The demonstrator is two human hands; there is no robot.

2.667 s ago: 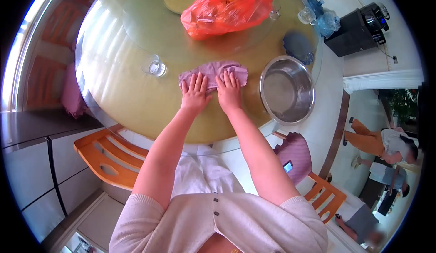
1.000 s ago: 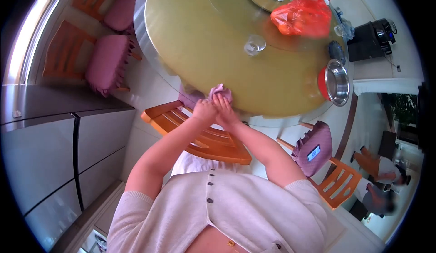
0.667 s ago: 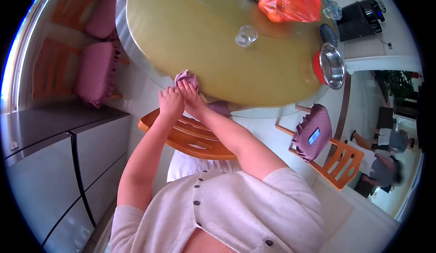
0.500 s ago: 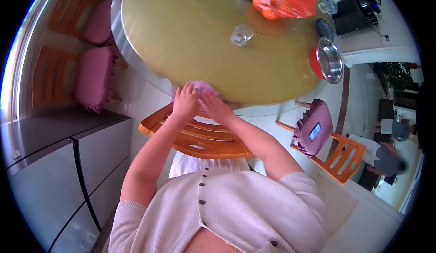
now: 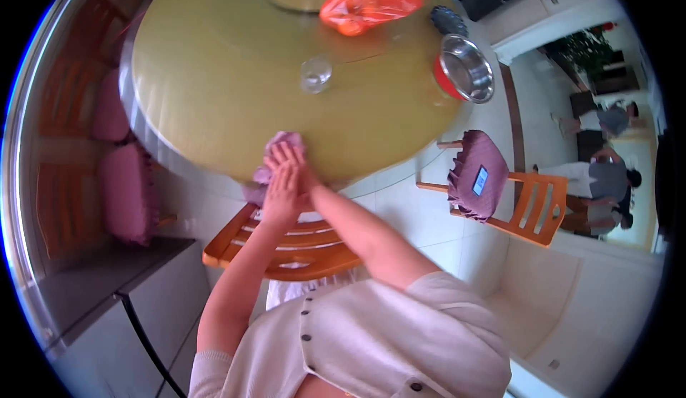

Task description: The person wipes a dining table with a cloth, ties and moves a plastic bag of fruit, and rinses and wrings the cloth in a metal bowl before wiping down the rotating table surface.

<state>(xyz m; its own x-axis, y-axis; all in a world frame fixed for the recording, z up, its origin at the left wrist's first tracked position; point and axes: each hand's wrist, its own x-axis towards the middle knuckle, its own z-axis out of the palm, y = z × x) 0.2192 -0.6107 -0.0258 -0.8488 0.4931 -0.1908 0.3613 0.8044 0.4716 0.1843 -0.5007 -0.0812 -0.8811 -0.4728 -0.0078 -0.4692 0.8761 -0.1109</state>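
A crumpled pinkish-purple cloth (image 5: 287,139) lies at the near edge of the round gold-topped table (image 5: 207,105). My right hand (image 5: 294,161) presses on the cloth, its fingers over the fabric. Across the back of it rests my left hand (image 5: 283,189), fingers stretched out and close together. A clear plastic cup (image 5: 316,75) stands on the tabletop beyond my hands. Directly below my hands is the wooden back of a chair (image 5: 307,238).
A red bag of round orange fruit (image 5: 371,1) lies farther back, near a steel-and-red bowl (image 5: 468,69) at the right edge. A cushioned chair (image 5: 477,176) at right carries a phone (image 5: 481,181). Purple-seated chairs (image 5: 128,194) stand left. People (image 5: 607,181) are in the background.
The view has shifted, so the table sits farther left. My hands have gone from side by side to the left overlapping the right, and the cloth shows ahead of the fingers.
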